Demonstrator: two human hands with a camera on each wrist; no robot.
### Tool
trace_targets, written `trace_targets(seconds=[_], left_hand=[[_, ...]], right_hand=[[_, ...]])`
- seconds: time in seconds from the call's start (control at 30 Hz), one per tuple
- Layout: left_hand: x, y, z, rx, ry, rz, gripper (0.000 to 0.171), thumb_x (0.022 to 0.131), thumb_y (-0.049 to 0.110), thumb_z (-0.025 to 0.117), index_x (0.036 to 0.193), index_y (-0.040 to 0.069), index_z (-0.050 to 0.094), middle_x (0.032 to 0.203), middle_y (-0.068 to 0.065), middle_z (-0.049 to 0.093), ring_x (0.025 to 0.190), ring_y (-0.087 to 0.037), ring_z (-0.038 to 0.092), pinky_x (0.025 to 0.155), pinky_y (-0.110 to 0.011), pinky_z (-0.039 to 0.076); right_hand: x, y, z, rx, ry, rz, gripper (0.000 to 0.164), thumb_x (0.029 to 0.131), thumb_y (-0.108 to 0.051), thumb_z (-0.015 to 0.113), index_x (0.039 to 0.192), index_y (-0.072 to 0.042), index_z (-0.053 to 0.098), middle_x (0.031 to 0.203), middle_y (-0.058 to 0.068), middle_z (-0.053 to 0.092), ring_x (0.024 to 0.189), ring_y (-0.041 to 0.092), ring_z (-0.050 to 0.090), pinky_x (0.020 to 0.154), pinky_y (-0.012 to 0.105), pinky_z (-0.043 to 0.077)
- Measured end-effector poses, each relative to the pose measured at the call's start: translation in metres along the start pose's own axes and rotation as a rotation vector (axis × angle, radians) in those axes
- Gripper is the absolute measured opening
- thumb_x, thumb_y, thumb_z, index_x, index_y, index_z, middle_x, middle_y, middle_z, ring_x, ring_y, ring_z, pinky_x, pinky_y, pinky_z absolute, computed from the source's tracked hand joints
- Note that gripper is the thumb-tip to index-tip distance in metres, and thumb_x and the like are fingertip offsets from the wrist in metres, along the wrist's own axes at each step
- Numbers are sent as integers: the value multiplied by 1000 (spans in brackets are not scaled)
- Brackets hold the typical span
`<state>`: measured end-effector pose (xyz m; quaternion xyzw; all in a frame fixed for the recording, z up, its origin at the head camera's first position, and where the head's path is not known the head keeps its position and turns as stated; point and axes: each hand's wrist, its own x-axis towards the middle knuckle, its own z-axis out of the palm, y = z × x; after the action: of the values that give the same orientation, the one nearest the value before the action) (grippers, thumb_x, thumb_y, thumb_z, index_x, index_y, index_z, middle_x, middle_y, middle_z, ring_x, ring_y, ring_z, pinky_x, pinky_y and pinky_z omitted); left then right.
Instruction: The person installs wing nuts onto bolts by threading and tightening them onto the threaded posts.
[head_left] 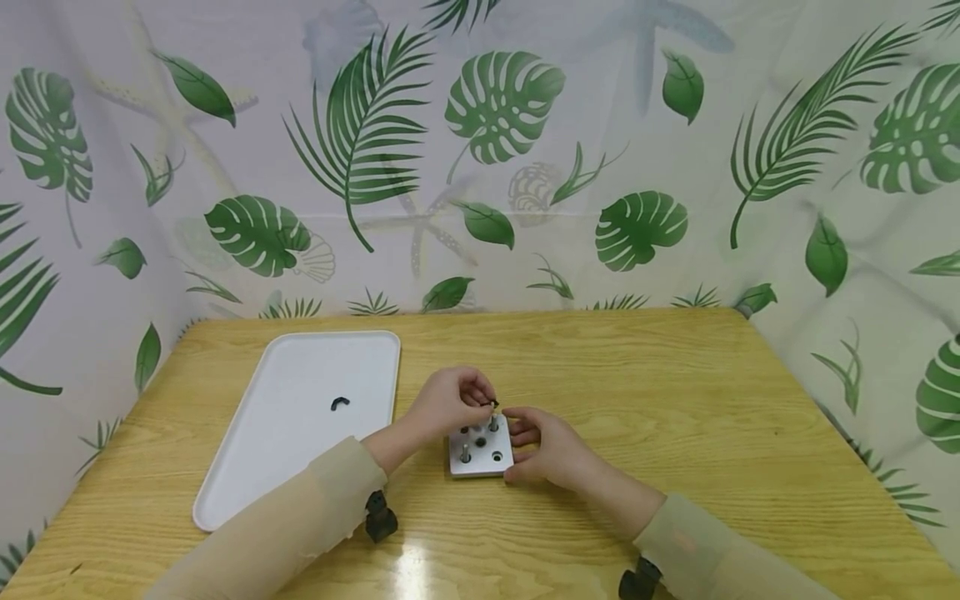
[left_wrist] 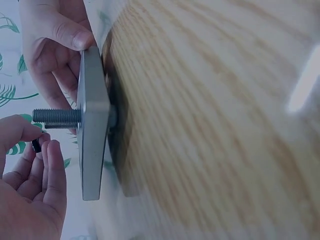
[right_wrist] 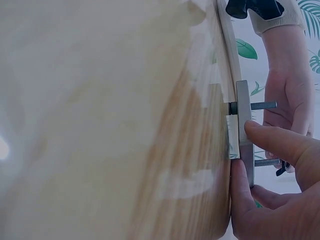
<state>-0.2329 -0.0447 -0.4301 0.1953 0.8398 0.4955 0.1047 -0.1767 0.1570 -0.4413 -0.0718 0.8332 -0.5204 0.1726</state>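
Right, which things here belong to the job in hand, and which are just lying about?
Job in hand:
metal plate, held by the right grip
threaded bolts
small black part pinched in the left grip
bent black piece, probably

Just there, seemingly:
white tray
leaf-patterned backdrop

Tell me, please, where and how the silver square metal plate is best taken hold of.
I'd grip the plate by its straight right edge, coming from the right: threaded grey metal bolts rise from its top, while the gap above the brown wooden table leaves room underneath.
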Motion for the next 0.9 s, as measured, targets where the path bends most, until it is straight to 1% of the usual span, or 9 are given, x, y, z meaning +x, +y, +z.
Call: trace_targets(seconds=[0.13, 0.27, 0.43, 0.73, 0.8, 0.9], left_hand=[[-1, -1, -1, 6, -13, 13, 10, 90, 0, 77, 99, 3, 74, 92, -9, 73, 77, -8, 61, 70, -20, 51], [-3, -1, -1, 48, -26, 43, 11, 89, -1, 78, 97, 4, 73, 90, -8, 71, 76, -9, 59, 70, -20, 51], [-5, 0, 1, 96, -30, 52, 11, 90, -1, 78, 97, 7, 75, 88, -5, 70, 76, -9, 59, 70, -20, 51], [-8, 2, 1, 137, -58, 94, 14, 90, -4, 77, 98, 8, 77, 94, -4, 75, 81, -8, 62, 74, -20, 52], [-8, 3, 1, 143, -58, 102, 12, 91, -2, 78, 98, 8, 78, 93, -4, 75, 80, -7, 62, 75, -19, 52], [-9, 3, 2, 146, -49, 99, 4, 94, 5, 78, 96, 8, 78, 91, -4, 75, 79, -6, 62, 72, -19, 52]], right_hand=[[1, 1, 0, 3, 5, 5, 89, 73, 15, 88, 152, 7, 49, 135, 25, 61, 116, 28, 67, 92, 34, 63], [0, 1, 0, 5, -10, -15, 89, 73, 16, 88, 152, 9, 48, 135, 27, 60, 116, 29, 68, 92, 35, 64], [-1, 1, 1, 10, -9, -18, 90, 72, 16, 88, 152, 9, 47, 134, 27, 60, 116, 28, 68, 93, 36, 64], [-1, 1, 1, -4, -4, -16, 90, 73, 15, 88, 153, 9, 47, 133, 26, 61, 116, 29, 68, 92, 35, 64], [-1, 1, 0, -2, -5, -21, 90, 73, 16, 88, 153, 10, 47, 133, 26, 61, 115, 29, 68, 92, 35, 64], [-1, 1, 0, -3, -9, -24, 90, 73, 15, 88, 152, 10, 46, 133, 26, 61, 116, 29, 68, 92, 35, 64]])
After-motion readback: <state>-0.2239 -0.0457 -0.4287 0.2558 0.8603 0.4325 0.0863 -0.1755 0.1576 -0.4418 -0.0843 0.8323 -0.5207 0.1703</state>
